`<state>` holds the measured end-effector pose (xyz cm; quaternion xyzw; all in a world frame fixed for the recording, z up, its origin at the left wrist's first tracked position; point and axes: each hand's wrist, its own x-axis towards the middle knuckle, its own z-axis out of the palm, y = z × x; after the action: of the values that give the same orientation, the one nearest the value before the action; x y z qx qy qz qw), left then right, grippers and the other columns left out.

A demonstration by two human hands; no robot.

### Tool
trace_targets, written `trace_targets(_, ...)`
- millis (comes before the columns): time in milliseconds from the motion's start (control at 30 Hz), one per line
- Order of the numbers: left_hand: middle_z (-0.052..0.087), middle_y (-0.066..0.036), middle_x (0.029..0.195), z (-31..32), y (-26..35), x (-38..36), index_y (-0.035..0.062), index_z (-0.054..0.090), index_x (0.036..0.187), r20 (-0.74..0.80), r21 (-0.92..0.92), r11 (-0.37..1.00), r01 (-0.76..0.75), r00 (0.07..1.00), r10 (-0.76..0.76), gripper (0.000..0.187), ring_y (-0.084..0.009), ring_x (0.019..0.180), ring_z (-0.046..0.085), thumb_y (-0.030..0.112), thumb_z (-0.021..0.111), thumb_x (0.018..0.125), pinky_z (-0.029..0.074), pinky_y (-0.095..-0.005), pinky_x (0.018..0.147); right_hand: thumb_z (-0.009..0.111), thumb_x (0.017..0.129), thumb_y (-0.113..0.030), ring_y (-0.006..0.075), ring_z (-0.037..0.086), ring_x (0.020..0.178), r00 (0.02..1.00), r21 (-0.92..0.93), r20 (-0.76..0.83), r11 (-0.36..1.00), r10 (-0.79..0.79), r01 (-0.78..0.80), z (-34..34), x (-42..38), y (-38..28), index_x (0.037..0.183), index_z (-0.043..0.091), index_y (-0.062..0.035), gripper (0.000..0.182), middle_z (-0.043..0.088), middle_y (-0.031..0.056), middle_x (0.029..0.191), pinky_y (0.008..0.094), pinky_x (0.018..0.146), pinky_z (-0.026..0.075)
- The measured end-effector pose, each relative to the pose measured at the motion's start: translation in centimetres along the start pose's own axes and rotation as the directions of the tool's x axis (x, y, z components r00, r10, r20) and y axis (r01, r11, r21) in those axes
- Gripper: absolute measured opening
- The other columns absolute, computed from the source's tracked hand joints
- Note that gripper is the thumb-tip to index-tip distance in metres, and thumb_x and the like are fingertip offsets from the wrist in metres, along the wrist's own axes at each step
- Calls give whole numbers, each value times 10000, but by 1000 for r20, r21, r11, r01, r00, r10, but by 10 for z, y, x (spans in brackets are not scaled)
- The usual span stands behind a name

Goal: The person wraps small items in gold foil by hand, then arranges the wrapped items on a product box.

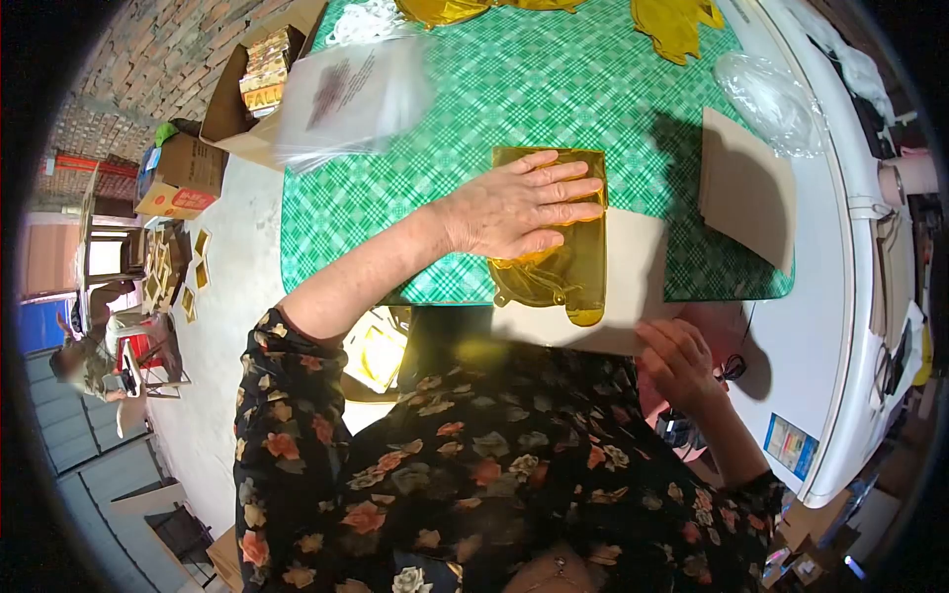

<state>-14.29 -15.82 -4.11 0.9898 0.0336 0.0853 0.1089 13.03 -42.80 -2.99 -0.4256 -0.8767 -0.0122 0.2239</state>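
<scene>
My left hand lies flat, fingers stretched out, on a translucent yellow plastic piece with a rounded tab at its lower end. Under the plastic is a pale cardboard sheet, which sticks out past the near edge of the table. At the sheet's lower right corner is my right hand; its fingers are bent around the corner, and the thumb is hidden.
A green checked tablecloth covers the table. Clear plastic bags lie at the left, more cardboard sheets at the right, and yellow plastic pieces at the far edge. Boxes and a seated person are to the left.
</scene>
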Motion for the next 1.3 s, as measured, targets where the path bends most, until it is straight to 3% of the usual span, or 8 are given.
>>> trace_targets(233, 315, -71, 1734, 4, -2, -1, 220, 405, 1639, -7, 12, 1000, 3, 1000, -3, 566, -283, 1617, 246, 459, 417, 1126, 136, -506, 1351, 678, 966, -144, 365, 661, 923, 878, 82, -201, 900, 435, -427, -113, -27, -8, 860, 622, 32, 213, 710, 215, 982, 455, 871, 539)
trace_targets(500, 303, -73, 1739, 5, -2, -1, 221, 386, 1651, -16, 48, 999, -5, 1000, 6, 583, -280, 1620, 241, 455, 435, 1119, 140, -497, 1351, 623, 1075, -179, 153, 611, 1038, 405, 411, -646, 743, 646, -528, -156, 9, 95, 1310, 577, 34, 321, 645, 82, 1150, 304, 951, 495)
trace_targets(533, 306, -76, 1737, 5, -2, -1, 219, 387, 1650, -22, 54, 999, -4, 1000, 5, 588, -286, 1617, 248, 456, 443, 1115, 142, -500, 1350, 609, 1093, -179, 144, 597, 1068, 417, 503, -603, 730, 679, -463, -146, 31, 106, 1325, 587, 17, 305, 643, 88, 1169, 283, 964, 478)
trace_targets(567, 309, -80, 1736, 5, -2, -2, 217, 388, 1649, -30, 61, 998, -2, 1000, 4, 593, -292, 1614, 256, 456, 452, 1110, 145, -504, 1348, 593, 1101, -201, 171, 608, 1069, 660, -133, -659, 809, 359, -573, -138, 51, 119, 1288, 614, 34, 301, 650, 84, 1174, 294, 966, 479)
trace_targets(667, 313, -74, 1735, -4, 4, 0, 212, 394, 1643, 40, 33, 998, 53, 998, -54, 589, -296, 1613, 255, 446, 441, 1104, 130, -505, 1345, 573, 1101, -203, 163, 606, 1074, 717, -129, -620, 860, 319, -493, -101, 95, 156, 1254, 643, -7, 258, 656, 73, 1179, 281, 963, 475)
trace_targets(767, 321, -88, 1730, -4, 6, -1, 202, 393, 1644, 33, -2, 997, 72, 997, -72, 599, -318, 1597, 287, 455, 449, 1104, 143, -516, 1340, 585, 1090, -180, 191, 641, 1061, 458, 637, -453, 637, 765, -434, -66, 147, 155, 1265, 596, 25, 269, 646, 133, 1198, 300, 959, 499)
trace_targets(833, 323, -97, 1728, -2, 4, -1, 196, 391, 1646, -13, 1, 999, 50, 999, -50, 607, -328, 1590, 304, 466, 453, 1106, 157, -523, 1336, 598, 1083, -155, 142, 622, 992, 663, 386, -572, 872, 483, -302, -45, 156, 176, 1273, 569, 6, 250, 645, 92, 1099, 279, 893, 501)
trace_targets(1300, 546, -165, 1543, -32, 21, -33, 81, 590, 1464, -301, -84, 987, 138, 941, -157, 475, -379, 1387, 553, 364, 532, 1088, 449, -510, 1161, 610, 1063, -150, 146, 635, 963, 499, 880, -263, 418, 826, -227, 14, 195, 198, 1228, 565, 22, 243, 678, 109, 1075, 282, 856, 510)
